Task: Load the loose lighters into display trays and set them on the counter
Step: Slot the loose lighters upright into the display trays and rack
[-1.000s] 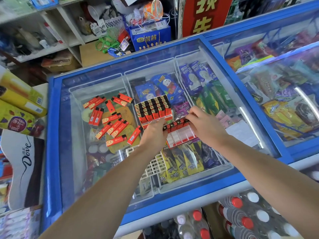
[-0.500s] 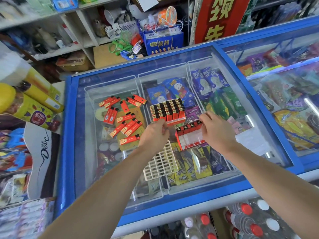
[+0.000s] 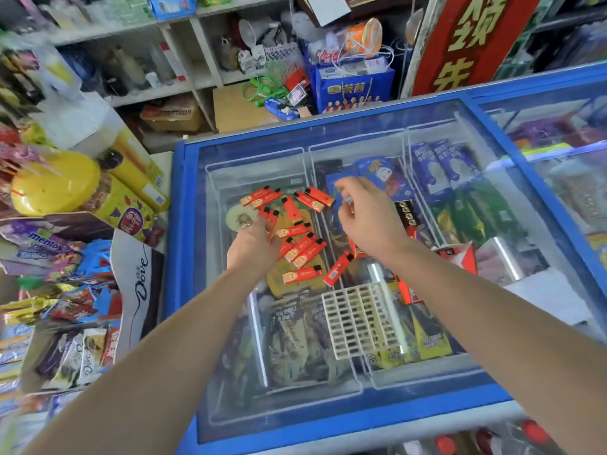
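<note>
Fingers, left hand [image 3: 251, 246]: curled down onto the heap of loose lighters [image 3: 303, 247]; fingertips hidden among them, so whether one is pinched cannot be told.
Fingers, right hand [image 3: 369, 221]: loosely curled above the glass, nothing visibly held; thumb and forefinger near each other.
Lighters: red, scattered flat on the freezer lid [image 3: 328, 399], from 10 to 12 o'clock of the white grid tray [image 3: 361, 320].
Grid tray: empty cells, flat on the glass at 6 o'clock of the right hand.
Filled trays [image 3: 405, 211]: mostly hidden behind the right wrist, at its 3 o'clock.
Edges: blue frame bounds the glass; bare glass lies at 7 o'clock of the grid tray.
Surroundings: sweets display [image 3: 65, 290] at 9 o'clock, shelves [image 3: 184, 87] at 12.
</note>
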`<act>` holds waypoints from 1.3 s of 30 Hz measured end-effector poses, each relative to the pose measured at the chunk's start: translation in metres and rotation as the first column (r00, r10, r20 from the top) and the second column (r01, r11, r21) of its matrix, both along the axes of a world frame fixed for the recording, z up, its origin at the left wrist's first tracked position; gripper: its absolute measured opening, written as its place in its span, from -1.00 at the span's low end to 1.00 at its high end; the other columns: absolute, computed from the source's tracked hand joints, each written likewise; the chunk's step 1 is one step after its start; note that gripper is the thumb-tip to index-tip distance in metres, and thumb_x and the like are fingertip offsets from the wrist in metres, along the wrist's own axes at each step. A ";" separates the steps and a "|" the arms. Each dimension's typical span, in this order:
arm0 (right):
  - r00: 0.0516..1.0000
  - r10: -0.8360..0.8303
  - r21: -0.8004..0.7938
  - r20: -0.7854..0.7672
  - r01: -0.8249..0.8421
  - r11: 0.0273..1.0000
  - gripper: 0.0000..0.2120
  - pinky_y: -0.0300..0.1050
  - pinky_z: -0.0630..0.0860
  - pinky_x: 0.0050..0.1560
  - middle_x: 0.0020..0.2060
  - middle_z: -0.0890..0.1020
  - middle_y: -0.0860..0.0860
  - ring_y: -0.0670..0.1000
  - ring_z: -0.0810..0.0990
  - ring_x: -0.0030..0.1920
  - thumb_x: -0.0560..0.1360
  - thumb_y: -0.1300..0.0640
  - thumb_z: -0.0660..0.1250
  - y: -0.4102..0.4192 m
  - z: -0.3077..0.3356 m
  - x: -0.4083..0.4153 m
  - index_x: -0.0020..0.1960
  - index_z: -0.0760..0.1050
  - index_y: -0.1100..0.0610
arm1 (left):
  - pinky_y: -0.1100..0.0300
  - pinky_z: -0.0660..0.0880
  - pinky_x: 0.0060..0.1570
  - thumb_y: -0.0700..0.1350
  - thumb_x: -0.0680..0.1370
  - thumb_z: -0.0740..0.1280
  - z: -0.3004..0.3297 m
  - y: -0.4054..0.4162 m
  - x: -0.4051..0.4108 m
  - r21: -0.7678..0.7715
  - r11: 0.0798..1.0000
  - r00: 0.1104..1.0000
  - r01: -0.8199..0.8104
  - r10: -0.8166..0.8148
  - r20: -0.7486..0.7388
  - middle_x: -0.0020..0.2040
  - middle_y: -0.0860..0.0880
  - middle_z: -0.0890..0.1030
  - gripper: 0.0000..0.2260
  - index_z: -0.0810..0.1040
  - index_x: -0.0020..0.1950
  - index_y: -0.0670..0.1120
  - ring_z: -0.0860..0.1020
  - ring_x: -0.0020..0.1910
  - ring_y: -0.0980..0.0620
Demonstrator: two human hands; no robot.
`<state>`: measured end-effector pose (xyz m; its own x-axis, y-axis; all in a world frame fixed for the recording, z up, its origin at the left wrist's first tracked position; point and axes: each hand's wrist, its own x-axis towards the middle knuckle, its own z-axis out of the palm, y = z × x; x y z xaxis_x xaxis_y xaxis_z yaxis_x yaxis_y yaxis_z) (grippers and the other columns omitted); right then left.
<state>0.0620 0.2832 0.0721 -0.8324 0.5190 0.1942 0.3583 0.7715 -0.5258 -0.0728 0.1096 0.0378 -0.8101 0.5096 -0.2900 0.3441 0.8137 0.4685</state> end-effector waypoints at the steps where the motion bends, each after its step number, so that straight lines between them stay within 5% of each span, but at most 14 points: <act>1: 1.000 0.015 0.001 0.011 -0.015 1.000 -0.68 0.06 0.55 -0.06 0.10 0.60 0.16 0.20 0.61 0.00 0.57 0.28 0.26 -0.002 -0.001 -0.014 0.31 0.48 0.19 | -0.04 0.59 0.01 -0.04 0.61 0.31 -0.003 -0.002 -0.010 -0.011 1.000 1.000 0.000 0.000 0.009 0.07 -0.11 0.65 -0.75 0.50 0.27 -0.06 0.62 0.00 -0.17; 6: 0.977 -0.022 -0.017 0.213 0.026 1.000 -0.56 0.14 0.56 0.13 0.24 0.56 0.18 0.23 0.56 0.21 0.57 0.31 0.26 0.002 -0.022 -0.076 0.44 0.40 0.18 | 0.02 0.56 -0.14 0.02 0.61 0.34 -0.021 -0.002 -0.045 -0.055 0.998 0.999 0.039 -0.038 0.029 0.25 -0.13 0.58 -0.54 0.36 0.48 -0.04 0.62 0.04 -0.15; 10: 0.854 -0.044 -0.023 0.519 0.065 0.998 -0.53 0.21 0.51 0.24 0.30 0.52 0.21 0.29 0.51 0.28 0.58 0.26 0.30 0.016 -0.046 -0.107 0.47 0.32 0.20 | -0.17 0.59 0.11 0.06 0.60 0.35 -0.037 0.001 -0.063 -0.124 0.989 0.994 0.081 -0.071 0.082 0.35 -0.23 0.50 -0.44 0.24 0.53 -0.04 0.56 0.21 -0.25; 15: 0.757 -0.054 0.000 0.651 0.071 0.997 -0.54 0.18 0.51 0.22 0.33 0.49 0.24 0.30 0.50 0.29 0.59 0.28 0.23 0.023 -0.066 -0.125 0.47 0.28 0.18 | -0.21 0.50 0.27 0.10 0.58 0.40 -0.056 0.000 -0.076 -0.149 0.987 0.994 0.068 -0.053 0.098 0.45 -0.25 0.39 -0.39 0.26 0.49 -0.16 0.39 0.40 -0.26; 21: 0.760 -0.167 0.061 0.628 0.166 0.984 -0.77 0.05 0.47 -0.04 0.14 0.57 0.20 0.24 0.59 0.14 0.57 0.28 0.32 0.017 -0.079 -0.132 0.22 0.45 0.25 | -0.21 0.51 0.20 0.07 0.54 0.45 -0.063 0.002 -0.083 -0.094 0.994 0.990 0.059 -0.046 0.132 0.28 -0.19 0.47 -0.51 0.35 0.31 -0.14 0.46 0.25 -0.22; 31: 0.786 -0.195 -0.018 0.587 0.254 0.967 -0.64 0.11 0.58 0.09 0.19 0.55 0.20 0.23 0.58 0.16 0.53 0.36 0.32 0.018 -0.084 -0.133 0.31 0.40 0.24 | -0.08 0.55 0.07 0.04 0.54 0.46 -0.066 0.003 -0.084 -0.048 0.998 0.984 0.048 -0.039 0.172 0.10 -0.12 0.55 -0.56 0.34 0.27 -0.08 0.54 0.10 -0.14; 35: 0.811 -0.145 -0.129 0.567 0.261 0.957 -0.43 0.08 0.56 0.14 0.39 0.37 0.19 0.23 0.51 0.27 0.54 0.22 0.38 0.019 -0.086 -0.133 0.51 0.31 0.08 | -0.09 0.41 0.31 -0.03 0.54 0.45 -0.063 0.010 -0.080 -0.070 0.980 0.980 0.186 -0.190 -0.057 0.31 -0.16 0.43 -0.43 0.26 0.47 -0.01 0.40 0.30 -0.16; 39: 0.807 -0.148 -0.117 0.571 0.259 0.959 -0.58 0.10 0.56 0.17 0.36 0.36 0.18 0.25 0.47 0.27 0.54 0.16 0.40 0.015 -0.089 -0.131 0.38 0.45 0.10 | -0.10 0.44 0.29 -0.04 0.64 0.30 -0.060 0.032 -0.075 -0.021 0.918 0.907 0.397 -0.396 -0.142 0.29 -0.12 0.45 -0.51 0.28 0.55 0.10 0.42 0.28 -0.14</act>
